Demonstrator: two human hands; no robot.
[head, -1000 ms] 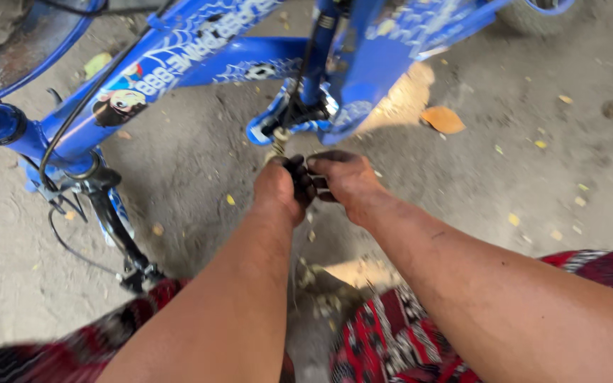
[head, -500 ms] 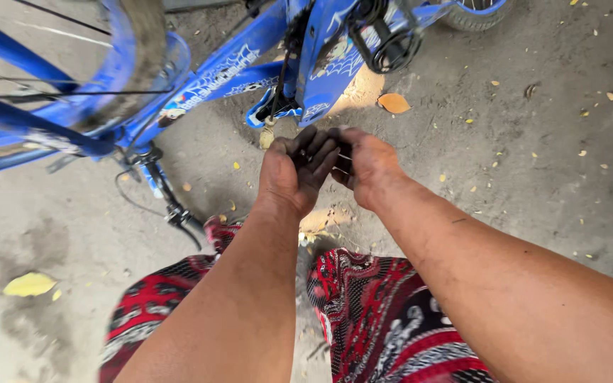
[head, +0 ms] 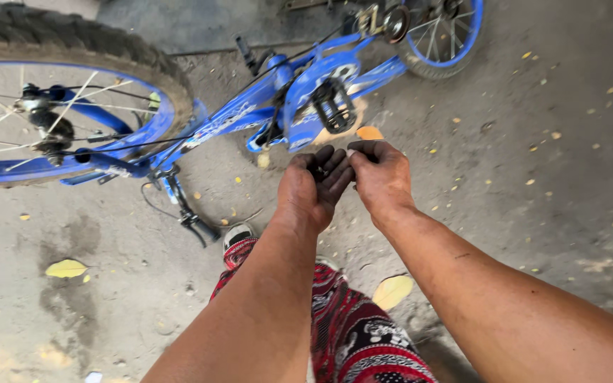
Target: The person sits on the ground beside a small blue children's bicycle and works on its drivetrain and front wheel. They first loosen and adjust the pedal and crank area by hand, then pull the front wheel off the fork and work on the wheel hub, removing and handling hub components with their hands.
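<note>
A blue bicycle [head: 250, 113] lies on its side on the concrete floor ahead of me. Its black pedal [head: 331, 103] points up just beyond my hands. My left hand [head: 313, 188] and my right hand [head: 381, 174] are black with grease and meet in the air in front of the pedal. The left fingers are curled upward. The right fingertips pinch against them. I cannot tell whether anything small sits between the fingers.
The big tyred wheel [head: 72, 106] fills the upper left and a smaller wheel [head: 438, 35] sits at the top right. A brake lever [head: 189, 213] rests on the floor. Yellow leaves [head: 65, 268] lie about. Red patterned cloth [head: 356, 333] covers my legs.
My hands have drawn back from the bicycle's crank area toward me, still pressed together. The view has widened, and both wheels now show.
</note>
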